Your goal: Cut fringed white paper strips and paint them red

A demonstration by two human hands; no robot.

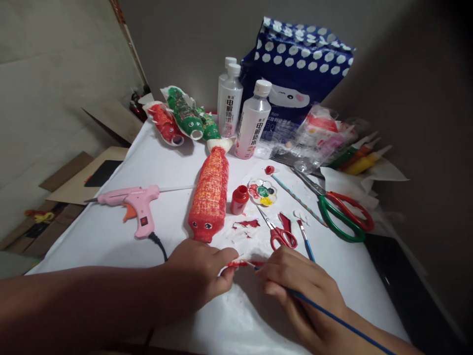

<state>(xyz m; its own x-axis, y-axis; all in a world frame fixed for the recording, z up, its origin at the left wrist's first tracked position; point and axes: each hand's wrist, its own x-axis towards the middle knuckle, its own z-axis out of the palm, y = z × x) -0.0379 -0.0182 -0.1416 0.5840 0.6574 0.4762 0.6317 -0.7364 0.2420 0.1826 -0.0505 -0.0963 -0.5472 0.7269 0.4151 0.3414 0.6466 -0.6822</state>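
Note:
Pinched between the thumb and fingers of my left hand (pixel 203 268) is a small white piece painted red (pixel 237 264); its full shape is hidden. My right hand (pixel 305 291) is closed around a thin blue paintbrush (pixel 336 315), whose tip meets the red paint on that piece. Just beyond my left hand lies a red and orange painted fish (pixel 209 192) with two eyes and a white tail. An uncapped red paint bottle (pixel 240 199) stands beside a flower-shaped palette (pixel 262 192) with several colours. Red-handled scissors (pixel 283 237) and a second brush (pixel 306 240) lie beyond my right hand.
A pink glue gun (pixel 142 209) lies on the left with its cord. Behind are painted fish (pixel 185 113), drink bottles (pixel 253 121) and a blue bag (pixel 295 69). Large shears (pixel 340 217), a patterned pencil (pixel 295 197) and a dark flat object (pixel 399 281) lie on the right.

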